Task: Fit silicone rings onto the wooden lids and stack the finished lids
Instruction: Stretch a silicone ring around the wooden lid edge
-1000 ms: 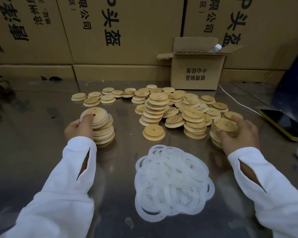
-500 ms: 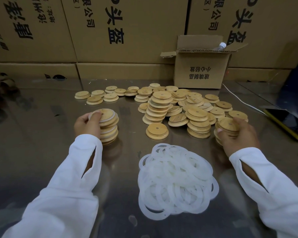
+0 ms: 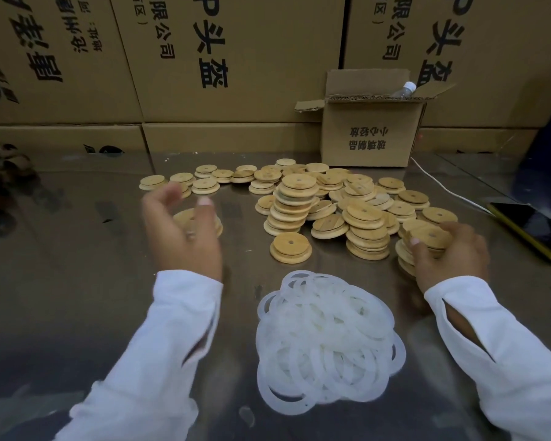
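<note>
Wooden lids [image 3: 360, 198]: round, pale, centre hole each; loose heap plus several stacks, mid-surface toward far edge of the steel table [image 3: 61, 281]. Tall stack [image 3: 295, 205]: leaning, at heap's left side. Short stack [image 3: 290, 248]: approx. two lids, alone on the near side of the heap. Left stack [image 3: 215, 222]: left of centre, partly hidden behind left hand [image 3: 178, 230]; no. of lids can't be told. Right stack [image 3: 427, 238]: toward right edge, at heap's near-right fringe. Row of lids [image 3: 180, 181]: singles and pairs, along far side, left of heap. Silicone rings [image 3: 325, 342]: translucent white, tangled pile, centre toward near edge, between the sleeves [image 3: 159, 345], apart from the lids. Left hand: blurred, raised over left stack, fingers spread and loosely bent, thumb apart, grips nothing. Right hand [image 3: 449, 253]: fingers and thumb curled round top lids of right stack, clamped on them. Sleeves: white, w/ slit at each wrist. Small carton [image 3: 369, 135]: flaps open, printed text, at far edge right of centre; clear bottle [image 3: 406, 89] w/ white cap sticks out of it. Phone [image 3: 528, 227]: yellow case, dark screen, at right edge; white cable [image 3: 442, 186] runs from beside small carton toward it. Large cartons [image 3: 236, 58]: printed, stacked as a wall behind far edge.
</note>
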Tool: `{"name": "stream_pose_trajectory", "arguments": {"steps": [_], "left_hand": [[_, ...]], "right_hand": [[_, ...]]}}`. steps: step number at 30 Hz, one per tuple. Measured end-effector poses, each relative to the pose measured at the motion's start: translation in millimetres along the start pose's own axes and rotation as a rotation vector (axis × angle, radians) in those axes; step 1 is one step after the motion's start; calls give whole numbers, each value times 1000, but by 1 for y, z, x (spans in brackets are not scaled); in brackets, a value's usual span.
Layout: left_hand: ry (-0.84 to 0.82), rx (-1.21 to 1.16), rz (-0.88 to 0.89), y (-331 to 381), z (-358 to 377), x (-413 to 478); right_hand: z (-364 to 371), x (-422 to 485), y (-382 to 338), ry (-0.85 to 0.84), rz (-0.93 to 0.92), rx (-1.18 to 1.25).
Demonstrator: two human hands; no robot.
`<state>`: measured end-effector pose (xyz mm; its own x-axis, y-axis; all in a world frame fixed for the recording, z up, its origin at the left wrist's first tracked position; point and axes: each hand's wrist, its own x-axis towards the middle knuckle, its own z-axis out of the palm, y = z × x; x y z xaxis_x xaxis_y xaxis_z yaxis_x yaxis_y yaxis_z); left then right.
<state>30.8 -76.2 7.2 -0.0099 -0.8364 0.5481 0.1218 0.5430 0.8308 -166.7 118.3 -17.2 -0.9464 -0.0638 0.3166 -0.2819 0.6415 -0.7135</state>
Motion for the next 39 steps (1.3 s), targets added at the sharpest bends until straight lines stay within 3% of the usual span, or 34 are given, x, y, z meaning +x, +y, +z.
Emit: {"name": "stream_pose_trajectory", "arguments": {"steps": [2,4,6,8,11,15,18,22,25,29,39], "left_hand": [[-227,-54,54,11,11,-23],[-513,-144,-17,18,20,-45],[-733,-186,-161,17,25,-59],[-821,-185,-275,13,28,-64],[-812,-219,-362,12,31,-63],[-811,-377,-578,11,31,-62],[-851,-332,-593,5,29,-57],[-753,-395,-619,0,28,-49],[-676,-477,-705,0,27,-44],[-692,-546,-790,-2,25,-42],[-760,-605,-770,-9,22,-40]], "right_hand": [[-1,-1,-1,38,28,-19],[-4,-2,-2,65,6,-15],[-6,-6,-7,73,-113,74],[-8,-17,-16,48,-305,182],[-7,-44,-32,-33,-549,279],[-1,-81,-45,-292,-752,418],[-1,-88,-47,-444,-845,452],[-7,-72,-44,-493,-767,458],[-8,-53,-35,-457,-678,182],[-7,-44,-25,-641,-592,-125],[-18,-39,-29,-809,-585,-77]]}}
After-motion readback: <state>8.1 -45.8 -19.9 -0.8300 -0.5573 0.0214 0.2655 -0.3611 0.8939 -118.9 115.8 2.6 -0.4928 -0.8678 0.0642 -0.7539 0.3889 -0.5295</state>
